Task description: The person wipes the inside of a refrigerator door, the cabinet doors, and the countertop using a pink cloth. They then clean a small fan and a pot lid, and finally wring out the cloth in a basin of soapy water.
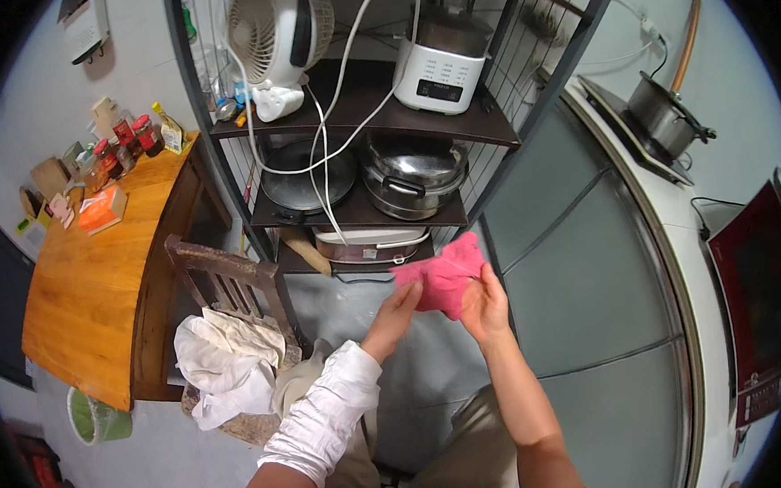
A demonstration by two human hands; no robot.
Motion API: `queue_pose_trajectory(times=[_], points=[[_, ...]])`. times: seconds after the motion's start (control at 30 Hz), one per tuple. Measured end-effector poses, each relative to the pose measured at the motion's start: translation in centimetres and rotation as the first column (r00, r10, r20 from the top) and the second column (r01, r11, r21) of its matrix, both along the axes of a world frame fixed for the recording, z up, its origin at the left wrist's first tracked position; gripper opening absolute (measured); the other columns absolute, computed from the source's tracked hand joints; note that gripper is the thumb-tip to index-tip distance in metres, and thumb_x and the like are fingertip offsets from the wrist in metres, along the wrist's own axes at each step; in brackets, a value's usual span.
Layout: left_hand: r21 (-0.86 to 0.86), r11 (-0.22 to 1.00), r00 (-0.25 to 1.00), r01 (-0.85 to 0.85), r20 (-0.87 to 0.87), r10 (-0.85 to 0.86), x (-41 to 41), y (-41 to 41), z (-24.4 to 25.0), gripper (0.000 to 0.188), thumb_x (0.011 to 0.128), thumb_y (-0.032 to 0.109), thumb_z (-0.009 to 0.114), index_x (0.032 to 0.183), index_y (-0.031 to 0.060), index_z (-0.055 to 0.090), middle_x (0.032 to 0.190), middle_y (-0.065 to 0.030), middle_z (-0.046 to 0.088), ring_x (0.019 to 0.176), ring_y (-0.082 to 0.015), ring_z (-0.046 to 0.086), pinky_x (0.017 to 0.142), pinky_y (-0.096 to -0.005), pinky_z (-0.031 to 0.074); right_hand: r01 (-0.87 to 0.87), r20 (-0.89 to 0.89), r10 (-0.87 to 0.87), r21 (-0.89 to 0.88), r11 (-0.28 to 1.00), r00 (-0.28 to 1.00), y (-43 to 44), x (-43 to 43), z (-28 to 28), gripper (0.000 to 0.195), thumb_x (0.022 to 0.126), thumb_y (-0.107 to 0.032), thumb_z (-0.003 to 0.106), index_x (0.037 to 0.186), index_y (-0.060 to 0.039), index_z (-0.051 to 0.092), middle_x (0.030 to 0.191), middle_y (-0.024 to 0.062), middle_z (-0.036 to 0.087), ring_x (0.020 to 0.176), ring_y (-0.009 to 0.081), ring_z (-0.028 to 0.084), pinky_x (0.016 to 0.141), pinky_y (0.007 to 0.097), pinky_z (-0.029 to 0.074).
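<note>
A pink cloth (443, 278) is held up between my two hands, over the floor before the shelf rack. My left hand (395, 317) pinches its left side, thumb on top. My right hand (485, 305) grips its right edge, with the fingers partly hidden behind the fabric. A white sleeve (330, 409) covers my left forearm, while my right forearm is bare. To the left, white and cream garments (227, 365) lie heaped on the seat of a wooden chair (228, 274).
The metal rack holds a white fan (278, 49), a white kitchen appliance (444, 73), a frying pan (309, 175) and a lidded steel pot (416, 175). Jars stand on the wooden table (91, 282), above a green bin (99, 416). At right, a saucepan (664, 116) sits on the counter over glass doors (582, 299).
</note>
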State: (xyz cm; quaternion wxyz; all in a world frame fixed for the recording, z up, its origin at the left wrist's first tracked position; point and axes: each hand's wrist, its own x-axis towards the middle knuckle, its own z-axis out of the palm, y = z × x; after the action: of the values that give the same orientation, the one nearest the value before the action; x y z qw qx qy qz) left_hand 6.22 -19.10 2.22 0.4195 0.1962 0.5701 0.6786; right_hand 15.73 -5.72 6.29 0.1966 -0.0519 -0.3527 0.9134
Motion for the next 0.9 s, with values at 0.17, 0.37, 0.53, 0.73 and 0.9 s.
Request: queue_pose_trajectory(times=[0.17,0.37,0.53,0.73,0.9], points=[[0.195,0.981,0.958,-0.014,0.282,-0.043,1.4,-2.7,-0.1,0.030,0.093,0.022,0.050,0.117,0.0041,0.055,0.112,-0.0012,0.059,0.105,-0.0123,0.055,0.087,-0.0278,0.044,0.036,0.076,-0.052,0.195,0.980,0.996,-3.7,0.9,1.3,0.034,0.095,-0.024,0.046,0.117,0.0015,0.052,0.115,0.0117,0.060,0.105,0.0202,0.057,0.093,0.0326,0.043],[0.502,0.838,0.919,-0.214,0.393,-0.001,3.0,-5.1,-2.9,0.023,0.091,0.007,0.048,0.112,0.0003,0.053,0.104,-0.0087,0.062,0.095,-0.0171,0.061,0.084,-0.0295,0.048,-0.358,0.574,-0.515,0.812,0.461,0.637,-6.6,5.2,3.1,0.033,0.089,-0.031,0.059,0.099,-0.0002,0.062,0.089,0.0059,0.065,0.081,0.0090,0.060,0.070,0.0226,0.046],[0.534,0.819,0.907,-0.213,0.419,-0.037,4.0,-3.9,0.6,0.023,0.093,0.010,0.046,0.114,0.0006,0.051,0.107,-0.0096,0.059,0.099,-0.0182,0.058,0.085,-0.0333,0.048,0.073,0.164,-0.385,0.844,0.531,0.908,-6.0,5.8,1.1,0.051,0.085,-0.021,0.066,0.128,-0.0031,0.045,0.110,0.0090,0.060,0.095,0.0140,0.059,0.079,0.0254,0.047],[0.568,0.815,0.896,-0.113,0.412,-0.163,4.3,-4.5,1.6,0.032,0.097,0.018,0.041,0.121,-0.0017,0.048,0.114,-0.0122,0.055,0.108,-0.0226,0.054,0.086,-0.0381,0.050,-0.110,0.409,-0.173,0.582,0.806,0.896,-5.4,3.0,-0.4,0.039,0.087,-0.017,0.061,0.123,-0.0029,0.051,0.109,0.0061,0.060,0.096,0.0129,0.058,0.081,0.0257,0.047],[0.323,0.883,0.915,-0.340,0.331,0.231,0.8,-3.4,0.4,0.032,0.096,0.026,0.044,0.115,0.0013,0.050,0.111,-0.0097,0.056,0.100,-0.0185,0.056,0.079,-0.0359,0.051,0.018,0.390,-0.227,0.472,0.882,0.892,-2.4,0.5,-0.4,0.030,0.088,-0.013,0.059,0.116,-0.0029,0.057,0.101,0.0050,0.063,0.089,0.0111,0.060,0.078,0.0246,0.048]])
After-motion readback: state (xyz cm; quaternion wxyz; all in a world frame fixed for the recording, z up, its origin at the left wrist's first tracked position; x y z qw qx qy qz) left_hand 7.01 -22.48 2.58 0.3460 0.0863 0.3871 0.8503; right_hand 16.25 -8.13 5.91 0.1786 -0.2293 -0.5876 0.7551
